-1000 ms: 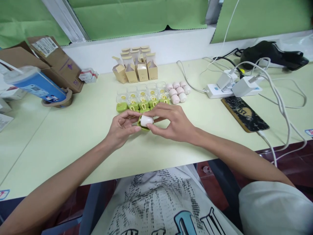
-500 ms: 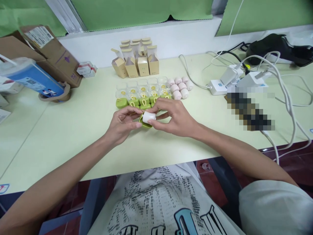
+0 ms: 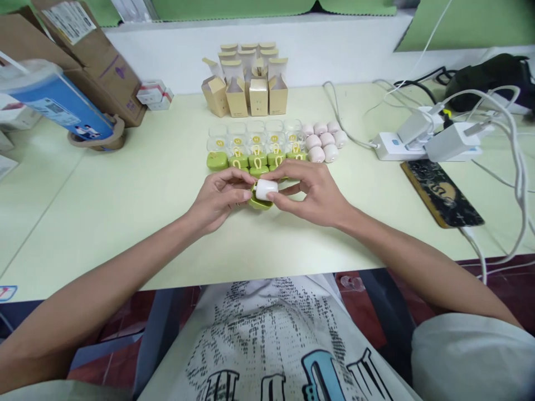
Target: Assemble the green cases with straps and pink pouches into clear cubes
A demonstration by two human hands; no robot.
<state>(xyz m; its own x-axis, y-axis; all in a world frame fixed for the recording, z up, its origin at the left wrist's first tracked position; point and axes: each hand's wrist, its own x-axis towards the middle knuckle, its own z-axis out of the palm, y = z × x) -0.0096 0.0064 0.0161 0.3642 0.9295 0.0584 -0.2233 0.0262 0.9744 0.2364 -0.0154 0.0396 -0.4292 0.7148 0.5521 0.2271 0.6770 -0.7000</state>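
Note:
My left hand (image 3: 217,199) and my right hand (image 3: 308,192) meet over the pale table (image 3: 137,223), fingers pinched. Between them sits a small green case (image 3: 259,203); my left fingers grip its left side. My right thumb and fingers hold a small white rounded piece (image 3: 266,189) on top of it. Just behind my hands stands a row of green cases with clear lids (image 3: 251,150). Several pinkish-white rounded pieces (image 3: 321,142) lie to the right of that row.
Small tan cartons (image 3: 246,83) stand open at the back. A cardboard box (image 3: 83,50) and a blue cup (image 3: 54,100) are at the far left. At the right lie a power strip with chargers (image 3: 422,142), cables and a dark phone (image 3: 443,192).
My hands stay together on the green case and white piece. The view has tilted down a little, so everything sits slightly higher and to the right.

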